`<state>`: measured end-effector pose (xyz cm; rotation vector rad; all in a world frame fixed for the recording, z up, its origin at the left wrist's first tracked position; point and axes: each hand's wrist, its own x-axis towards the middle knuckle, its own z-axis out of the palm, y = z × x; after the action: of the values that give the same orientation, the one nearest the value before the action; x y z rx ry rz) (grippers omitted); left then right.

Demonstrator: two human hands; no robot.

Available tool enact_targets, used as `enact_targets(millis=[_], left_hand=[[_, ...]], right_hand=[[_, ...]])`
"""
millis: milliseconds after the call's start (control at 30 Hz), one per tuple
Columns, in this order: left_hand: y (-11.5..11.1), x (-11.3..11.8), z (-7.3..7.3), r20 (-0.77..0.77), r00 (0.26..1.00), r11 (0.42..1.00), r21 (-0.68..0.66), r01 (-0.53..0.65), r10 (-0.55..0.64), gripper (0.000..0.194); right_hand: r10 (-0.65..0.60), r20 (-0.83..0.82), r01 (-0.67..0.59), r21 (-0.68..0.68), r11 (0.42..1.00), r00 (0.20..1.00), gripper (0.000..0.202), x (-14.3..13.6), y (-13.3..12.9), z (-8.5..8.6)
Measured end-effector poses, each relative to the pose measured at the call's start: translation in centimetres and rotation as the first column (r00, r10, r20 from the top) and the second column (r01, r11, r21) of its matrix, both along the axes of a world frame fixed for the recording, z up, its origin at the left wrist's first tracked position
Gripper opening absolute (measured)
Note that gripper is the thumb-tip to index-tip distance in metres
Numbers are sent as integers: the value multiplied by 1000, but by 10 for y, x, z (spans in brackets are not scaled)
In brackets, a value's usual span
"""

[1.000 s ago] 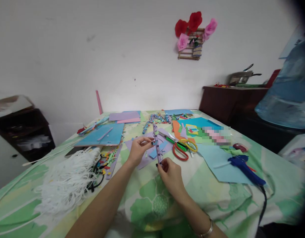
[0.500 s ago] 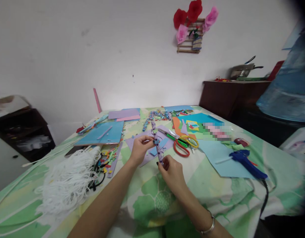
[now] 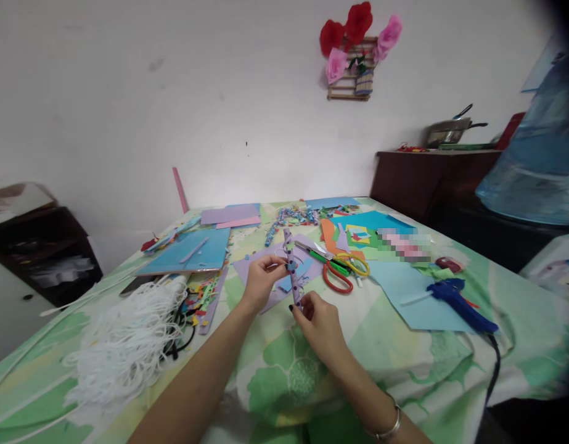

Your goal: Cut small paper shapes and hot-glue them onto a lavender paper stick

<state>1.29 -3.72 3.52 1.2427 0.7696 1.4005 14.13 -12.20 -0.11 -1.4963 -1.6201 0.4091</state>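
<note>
Between my hands stands a thin purple paper tube [image 3: 288, 246] with dark dots and small blue and green bits on it. My left hand [image 3: 262, 279] pinches it near the middle, fingertips by a blue bit. Lower down, my right hand [image 3: 317, 316] grips its near end between thumb and fingers. Behind the tube lies a purple sheet [image 3: 247, 266] with blue paper strips [image 3: 297, 274] and curled purple scraps. Just right of it are red-handled scissors [image 3: 337, 277], yellow-handled scissors [image 3: 358, 264] and a green cutter [image 3: 333, 264].
A blue glue gun [image 3: 462, 305] rests on a light blue sheet [image 3: 399, 296] at right. Left are a bundle of white cord [image 3: 127, 345], a blue sheet pack [image 3: 182, 253] and colourful scraps [image 3: 203, 302]. Patterned paper tubes [image 3: 296, 216] lie at the back of the table.
The tube has turned slightly in my fingers, and a green bit now shows near its top. Both hands keep their hold; the view has shifted a little.
</note>
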Motion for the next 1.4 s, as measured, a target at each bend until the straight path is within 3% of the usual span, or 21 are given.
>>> enact_targets(millis=[633, 700, 800, 867, 967, 1033, 1067, 1133, 1200, 1233, 1267, 1333, 1367, 1400], left_hand=[[-1, 2, 1, -43, 997, 998, -10, -59, 58, 14], [-1, 0, 2, -61, 994, 996, 9, -86, 86, 10], [1, -3, 3, -81, 989, 992, 34, -120, 122, 8], [2, -4, 2, -98, 987, 991, 42, -124, 128, 9], [3, -4, 2, -128, 982, 989, 71, -127, 136, 10], [1, -4, 4, -147, 977, 984, 113, -136, 152, 10], [-1, -4, 5, -154, 974, 980, 137, -146, 166, 9], [-6, -4, 8, -147, 963, 962, 188, -198, 226, 7], [-14, -5, 10, -159, 912, 880, 367, -301, 378, 5], [-18, -5, 10, -166, 858, 772, 542, -333, 486, 5], [-22, -5, 9, -156, 801, 621, 720, -308, 578, 7], [-28, -5, 7, -120, 699, 272, 956, -110, 705, 11], [-30, -5, 6, -110, 671, 144, 990, 4, 734, 14], [-32, -5, 5, -103, 647, 53, 994, 96, 755, 16]], right_hand=[[18, -45, -20, -30, 999, 999, 11, 2, -2, 4], [-52, 0, 51, -61, 997, 999, 11, 5, -3, 4], [-168, 193, 191, -109, 975, 967, 14, 11, -5, 2], [-171, 299, 218, -130, 967, 939, 20, 17, -8, 1], [-150, 308, 193, -116, 974, 939, 28, 41, -15, 4], [-256, 261, 275, -38, 961, 931, 30, 72, -20, 8], [-349, 246, 352, 31, 935, 904, 30, 92, -23, 9], [-596, 264, 548, 237, 802, 758, 33, 136, -28, 8], [-807, 297, 746, 313, 588, 511, 42, 180, -34, 2], [-873, 295, 830, 299, 471, 389, 47, 198, -37, -3], [-895, 320, 887, 240, 395, 312, 50, 213, -40, -8], [-830, 432, 903, 75, 423, 352, 57, 233, -45, -16], [-781, 483, 886, 23, 463, 395, 59, 240, -46, -20], [-733, 523, 865, -17, 501, 434, 60, 244, -47, -22]])
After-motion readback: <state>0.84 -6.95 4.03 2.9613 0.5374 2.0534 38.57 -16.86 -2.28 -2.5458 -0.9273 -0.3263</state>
